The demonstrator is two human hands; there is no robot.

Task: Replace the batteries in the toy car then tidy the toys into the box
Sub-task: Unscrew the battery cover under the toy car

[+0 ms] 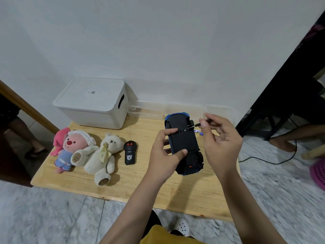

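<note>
The blue toy car [183,138] lies upside down on the wooden table [137,187], black underside up. My left hand [167,152] grips its left side, thumb on the chassis. My right hand [219,141] pinches a small screwdriver [197,124] whose tip touches the car's underside near the far wheels. Batteries [198,131] lie on the table just behind the car, partly hidden by my right hand. The white storage box [93,104] stands lid shut at the back left.
A pink plush [68,148], a cream teddy bear [102,157] and a black remote control [130,152] lie in a row on the table's left half. Clear plastic trays [154,110] sit against the wall. Another person's foot [281,143] and a cable are on the floor at right.
</note>
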